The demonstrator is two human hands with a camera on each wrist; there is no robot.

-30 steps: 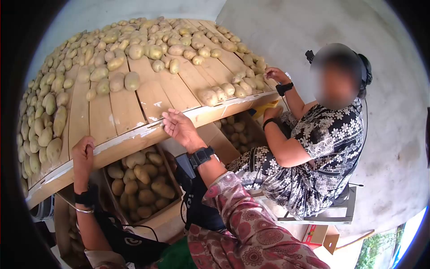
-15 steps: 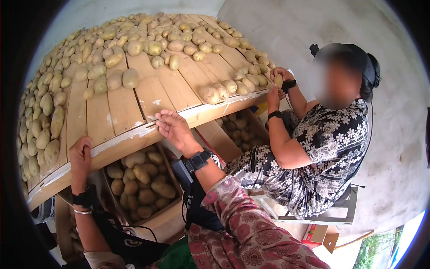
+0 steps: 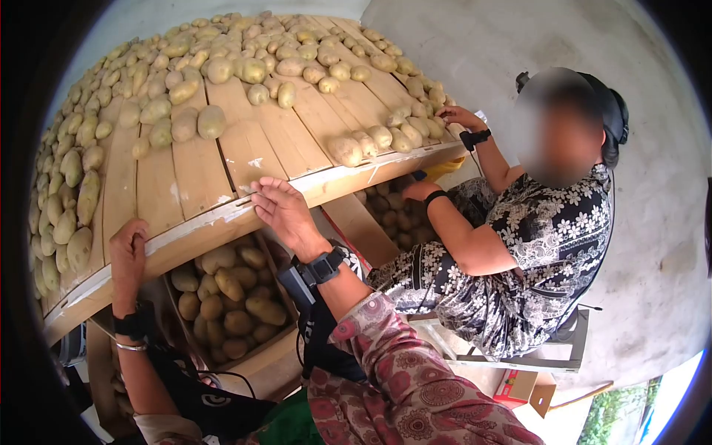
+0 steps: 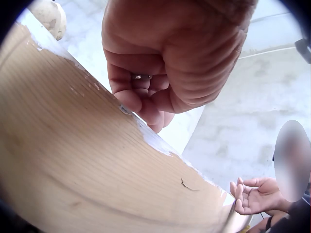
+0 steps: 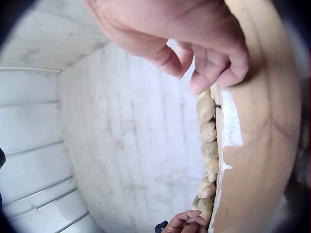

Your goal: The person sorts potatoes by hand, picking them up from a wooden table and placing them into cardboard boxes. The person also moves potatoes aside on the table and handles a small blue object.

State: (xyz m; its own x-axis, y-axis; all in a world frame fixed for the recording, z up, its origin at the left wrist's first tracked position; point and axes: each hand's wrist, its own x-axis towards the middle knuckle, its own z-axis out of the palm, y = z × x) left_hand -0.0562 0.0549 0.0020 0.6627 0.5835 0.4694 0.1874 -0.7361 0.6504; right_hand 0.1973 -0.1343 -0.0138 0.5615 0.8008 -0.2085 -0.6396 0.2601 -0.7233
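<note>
My left hand [image 3: 127,256] is at the near edge of the sloping wooden board [image 3: 200,182]. Its fingers [image 4: 129,99] hang loosely curled beside the white-flecked edge, with nothing in them. Farther right along the same edge rests my right hand [image 3: 285,211], its fingers [image 5: 211,73] slightly bent and holding nothing. Past it runs a row of potatoes [image 3: 345,151], which the right wrist view also shows as a line of potatoes [image 5: 209,130] along the board. Many more potatoes [image 3: 156,111] cover the board's back and left side.
Under the board stands a box [image 3: 280,337] full of potatoes. Another box [image 3: 363,226] of potatoes is farther right. A seated person [image 3: 512,245] in a patterned dress works at the right end, on a grey stool [image 3: 582,341]. A plain wall [image 3: 460,44] rises behind.
My hands stay at the edge, while the head view shifts slightly. The other person held a potato in both hands half a second ago; now one hand is at the row, the other by the box.
</note>
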